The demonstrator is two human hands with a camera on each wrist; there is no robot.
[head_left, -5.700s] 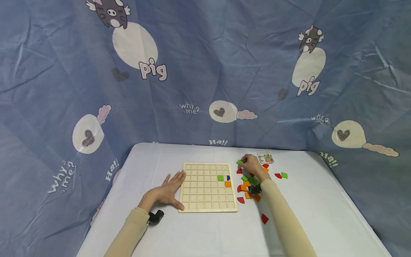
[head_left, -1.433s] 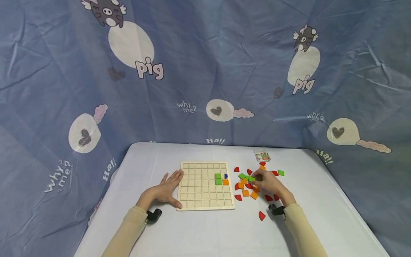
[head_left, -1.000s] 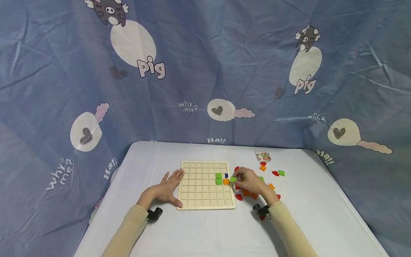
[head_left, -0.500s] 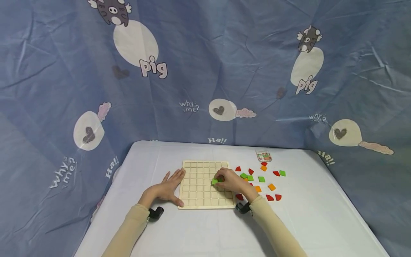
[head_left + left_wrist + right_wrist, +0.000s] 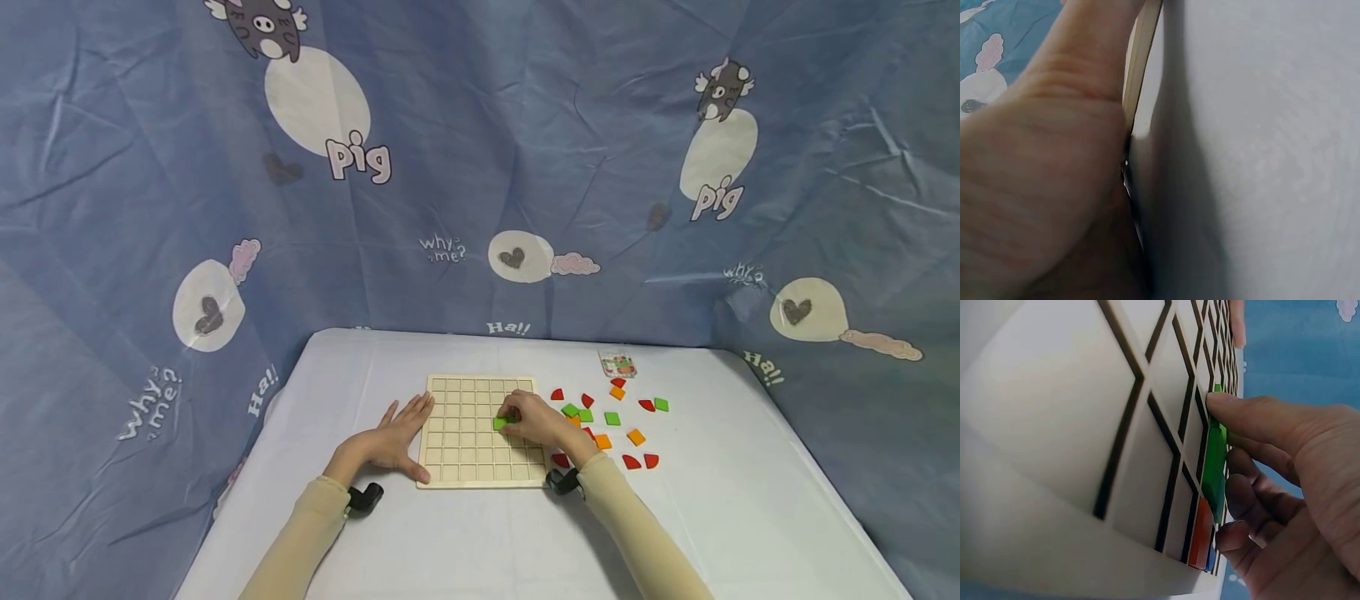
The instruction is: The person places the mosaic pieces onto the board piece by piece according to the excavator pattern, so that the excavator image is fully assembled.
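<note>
A square wooden grid board lies flat on the white table. My left hand rests along its left edge, fingers spread. With thumb and fingers, my right hand pinches a green square tile at a cell right of the board's middle. The right wrist view shows the thumb on this tile, and closer to the camera another green tile, an orange tile and a blue piece on the board. From the head camera, the right hand hides those other pieces.
Right of the board lie scattered loose pieces: green squares such as this green tile, orange squares like this orange tile, and red quarter-circles like this red piece. A small printed card lies at the back right. A patterned blue cloth hangs behind.
My right hand has carried the green tile left from the loose pieces onto the board, then barely moved in the last half second. Another green tile was set on the board earlier. The left hand stayed put.
</note>
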